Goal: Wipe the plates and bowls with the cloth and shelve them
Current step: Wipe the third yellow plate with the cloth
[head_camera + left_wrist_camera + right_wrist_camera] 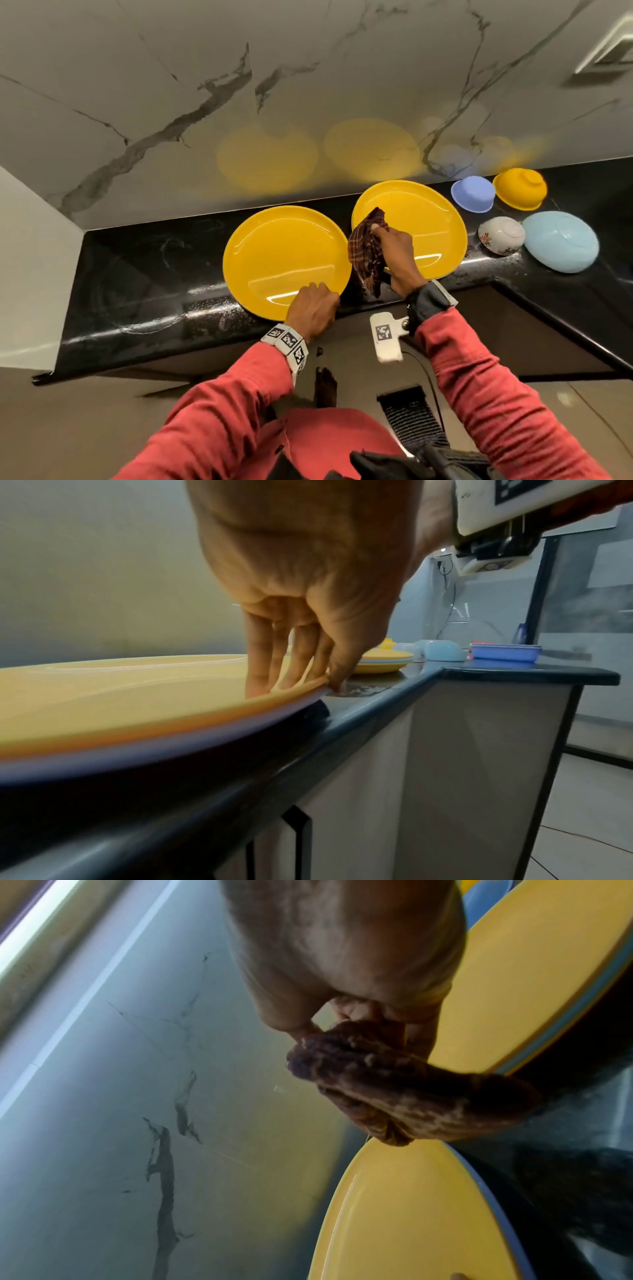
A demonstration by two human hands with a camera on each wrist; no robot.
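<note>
Two yellow plates side by side at the front edge of the black countertop [144, 274]. Left hand [313, 310] on the near rim of the left yellow plate [284, 253], fingers [260, 653] laid inside, thumb pinching the lip from outside. Right hand [394, 253] bunched around the dark checked cloth [364, 253], hanging limp between the plates. Probably light, stiff, glossy and slippery; best gripped at the overhanging rim. Right yellow plate [428, 219] beside upturned bowls [472, 193].

No readable text, label, brand, number or sign shows anywhere.
</note>
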